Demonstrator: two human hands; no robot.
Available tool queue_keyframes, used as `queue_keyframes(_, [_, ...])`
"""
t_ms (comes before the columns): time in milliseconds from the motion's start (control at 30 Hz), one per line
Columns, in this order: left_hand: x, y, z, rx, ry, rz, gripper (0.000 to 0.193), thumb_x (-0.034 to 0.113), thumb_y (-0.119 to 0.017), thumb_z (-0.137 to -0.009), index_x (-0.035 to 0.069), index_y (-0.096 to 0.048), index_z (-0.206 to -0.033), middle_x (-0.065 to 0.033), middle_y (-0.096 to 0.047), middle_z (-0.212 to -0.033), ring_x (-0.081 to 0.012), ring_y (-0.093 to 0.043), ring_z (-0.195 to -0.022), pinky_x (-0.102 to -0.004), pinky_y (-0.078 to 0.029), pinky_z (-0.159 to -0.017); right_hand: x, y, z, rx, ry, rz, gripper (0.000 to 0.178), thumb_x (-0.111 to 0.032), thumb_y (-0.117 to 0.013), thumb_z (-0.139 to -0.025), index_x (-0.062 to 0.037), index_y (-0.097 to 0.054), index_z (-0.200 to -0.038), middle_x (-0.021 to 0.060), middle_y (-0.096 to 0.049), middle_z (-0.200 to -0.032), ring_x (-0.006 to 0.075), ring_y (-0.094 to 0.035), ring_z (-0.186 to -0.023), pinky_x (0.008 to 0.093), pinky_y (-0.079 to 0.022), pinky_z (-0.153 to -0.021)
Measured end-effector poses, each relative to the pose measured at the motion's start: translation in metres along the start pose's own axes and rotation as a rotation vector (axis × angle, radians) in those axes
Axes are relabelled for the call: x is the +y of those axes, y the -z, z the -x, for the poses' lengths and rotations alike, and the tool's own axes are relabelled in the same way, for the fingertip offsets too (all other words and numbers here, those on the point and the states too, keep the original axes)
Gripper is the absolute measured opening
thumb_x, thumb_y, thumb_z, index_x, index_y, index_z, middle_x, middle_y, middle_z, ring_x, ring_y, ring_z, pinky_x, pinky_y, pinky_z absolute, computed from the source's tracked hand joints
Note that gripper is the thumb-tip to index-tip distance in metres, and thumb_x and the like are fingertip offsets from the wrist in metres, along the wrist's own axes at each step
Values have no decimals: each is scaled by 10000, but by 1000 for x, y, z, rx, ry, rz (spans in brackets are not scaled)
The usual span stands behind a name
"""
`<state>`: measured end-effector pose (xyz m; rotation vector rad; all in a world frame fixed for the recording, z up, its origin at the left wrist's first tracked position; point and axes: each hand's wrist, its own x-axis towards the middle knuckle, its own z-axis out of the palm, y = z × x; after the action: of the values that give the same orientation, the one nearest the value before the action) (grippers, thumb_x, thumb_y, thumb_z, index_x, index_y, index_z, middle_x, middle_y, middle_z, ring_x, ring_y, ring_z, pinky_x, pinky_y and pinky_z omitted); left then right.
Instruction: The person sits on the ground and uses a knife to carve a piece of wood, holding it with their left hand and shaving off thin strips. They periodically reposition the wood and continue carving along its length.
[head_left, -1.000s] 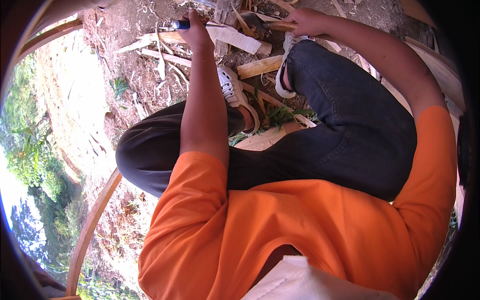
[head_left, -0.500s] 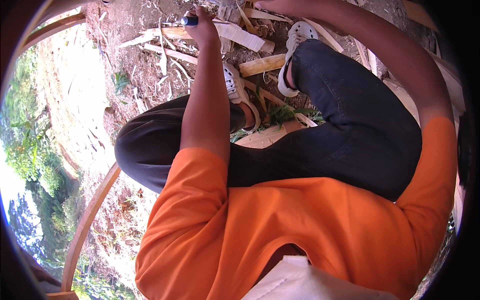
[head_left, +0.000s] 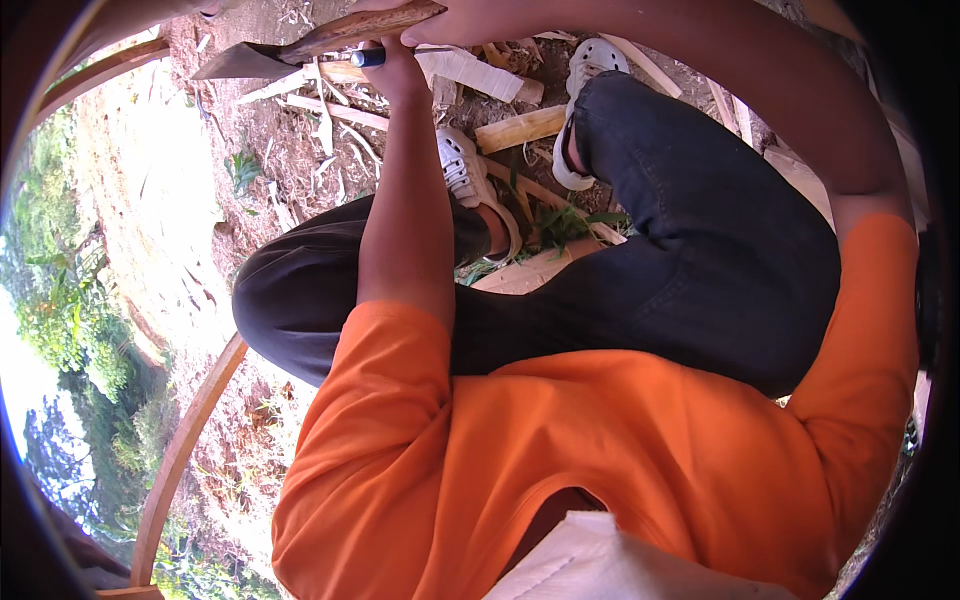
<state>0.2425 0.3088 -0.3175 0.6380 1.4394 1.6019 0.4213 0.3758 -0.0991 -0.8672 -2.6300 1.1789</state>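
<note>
Reaching across to the left, the right hand (head_left: pixel 450 25) has swung over from its place beyond the right shoe (head_left: pixel 597 60), and that appears to gather the work at one spot, the two hands now together rather than apart. Its grip is wrapped around a wooden-handled tool (head_left: pixel 335 38), whose dark, broad blade (head_left: pixel 245 63) points left, above the ground (head_left: pixel 250 120). The left hand (head_left: pixel 398 75) has barely moved: its grip is closed around a dark cylinder (head_left: pixel 367 58) that pokes out of the fist, just below the tool's handle. Whether hand and handle touch, I cannot tell. Just right of the left hand lies a pale, flat piece of wood (head_left: pixel 480 78); a yellowish block (head_left: pixel 520 130) rests between the shoes, with shavings (head_left: pixel 325 130) scattered to the left.
</note>
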Motion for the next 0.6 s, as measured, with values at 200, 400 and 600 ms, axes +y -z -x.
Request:
queue_keyframes(200, [-6,1,2,-165,-77,10,241,136,-714,-945,38,-621,-1145,-47,-670,-1122,-132,-633,-983,-309,-512,-903,20,-22,-5,-186,-97,109,372,-237,-705,-811,-85,-722,-1150,250,-722,-941,415,-708,-891,500,-540,-802])
queue_keyframes(400, [-2,-9,11,-119,-72,126,239,150,-717,-943,52,-607,-1131,-41,-648,-1067,-135,-620,-991,-312,-499,-922,9,-18,10,57,72,-60,312,-241,-688,-824,-73,-724,-1084,235,-722,-916,421,-708,-868,502,-542,-792])
queue_keyframes(600, [-25,16,-12,-141,-60,-54,367,181,-704,-976,46,-544,-1278,-64,-631,-1224,-167,-631,-1085,-341,-517,-976,11,-3,2,-67,3,84,389,-247,-712,-822,-90,-713,-1178,239,-720,-903,419,-708,-864,489,-540,-781])
